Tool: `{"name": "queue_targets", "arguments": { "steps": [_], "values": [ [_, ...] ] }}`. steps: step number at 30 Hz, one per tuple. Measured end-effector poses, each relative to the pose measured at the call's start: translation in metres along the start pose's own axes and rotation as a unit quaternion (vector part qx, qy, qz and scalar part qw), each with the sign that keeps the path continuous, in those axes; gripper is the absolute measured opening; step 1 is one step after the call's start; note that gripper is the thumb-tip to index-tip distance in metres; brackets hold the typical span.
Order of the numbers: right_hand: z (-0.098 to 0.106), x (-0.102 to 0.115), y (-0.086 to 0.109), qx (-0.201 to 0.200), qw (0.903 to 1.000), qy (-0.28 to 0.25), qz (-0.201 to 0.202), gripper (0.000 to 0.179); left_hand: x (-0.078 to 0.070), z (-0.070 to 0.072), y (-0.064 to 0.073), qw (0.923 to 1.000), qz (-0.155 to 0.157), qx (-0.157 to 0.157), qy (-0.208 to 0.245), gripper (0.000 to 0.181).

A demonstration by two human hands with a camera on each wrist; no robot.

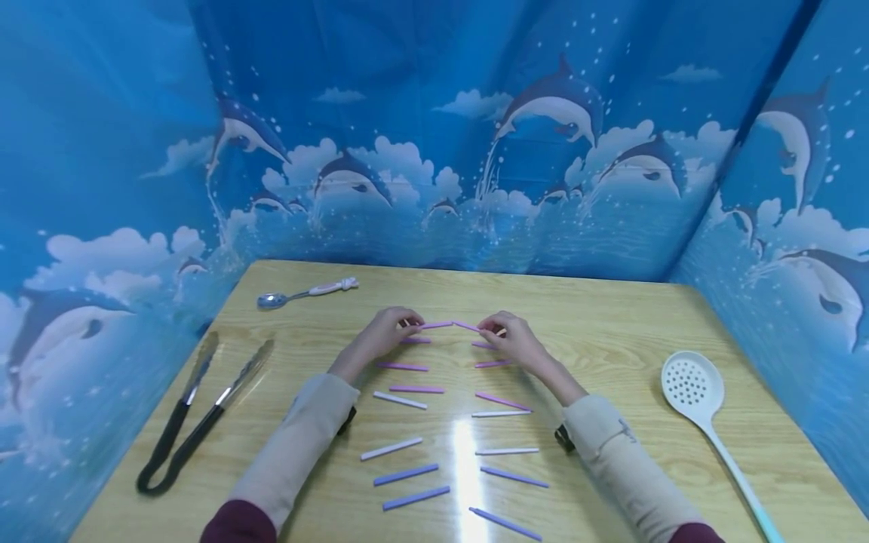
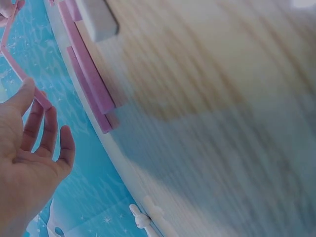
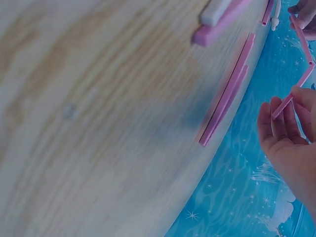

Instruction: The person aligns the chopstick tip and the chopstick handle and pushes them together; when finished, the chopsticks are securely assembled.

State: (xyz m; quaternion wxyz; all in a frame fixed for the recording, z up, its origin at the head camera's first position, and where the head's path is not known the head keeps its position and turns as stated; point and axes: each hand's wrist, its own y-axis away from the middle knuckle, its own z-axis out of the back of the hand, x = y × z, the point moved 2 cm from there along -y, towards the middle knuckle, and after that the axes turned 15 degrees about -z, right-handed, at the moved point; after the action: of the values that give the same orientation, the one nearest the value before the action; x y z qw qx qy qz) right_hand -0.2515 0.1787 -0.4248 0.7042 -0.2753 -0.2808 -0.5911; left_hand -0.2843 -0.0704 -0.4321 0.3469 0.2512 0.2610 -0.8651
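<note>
At the far middle of the table, my left hand (image 1: 390, 332) pinches a slim pink stick (image 1: 437, 325) by its outer end. My right hand (image 1: 519, 343) pinches a second pink stick (image 1: 465, 326) likewise, and the inner ends of the two meet or nearly meet. Thumb and fingertips grip the left stick (image 2: 16, 68) in the left wrist view. The right wrist view shows the right stick (image 3: 283, 105) between thumb and fingers. Nearer me lie two columns of sticks: pink (image 1: 417, 390), white (image 1: 391, 449) and blue-violet (image 1: 416, 498).
Black-handled tongs (image 1: 178, 445) lie at the left, and a spoon (image 1: 308, 292) with a decorated handle lies at the back left. On the right is a white slotted skimmer (image 1: 692, 385). A dolphin-print curtain (image 1: 407, 136) borders the wooden table (image 1: 597, 317).
</note>
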Motion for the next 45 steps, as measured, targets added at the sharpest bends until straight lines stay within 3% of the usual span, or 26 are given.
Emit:
{"name": "queue_targets", "arguments": {
  "steps": [12, 26, 45],
  "values": [
    [0.0001, -0.0024, -0.0018, 0.008, 0.9999, 0.006, 0.011, 0.011, -0.0003, -0.0006, -0.0020, 1.0000, 0.005, 0.005, -0.006, 0.016],
    [0.0021, -0.0007, -0.0003, 0.019, 0.9998, 0.010, -0.005, 0.012, -0.0022, 0.0017, 0.0004, 0.9998, -0.001, 0.012, -0.015, 0.017],
    [0.0031, -0.0013, -0.0028, 0.019, 0.9994, 0.024, 0.014, 0.010, -0.0011, 0.0025, 0.0014, 0.9990, -0.024, 0.014, -0.034, 0.017]
  ]
}}
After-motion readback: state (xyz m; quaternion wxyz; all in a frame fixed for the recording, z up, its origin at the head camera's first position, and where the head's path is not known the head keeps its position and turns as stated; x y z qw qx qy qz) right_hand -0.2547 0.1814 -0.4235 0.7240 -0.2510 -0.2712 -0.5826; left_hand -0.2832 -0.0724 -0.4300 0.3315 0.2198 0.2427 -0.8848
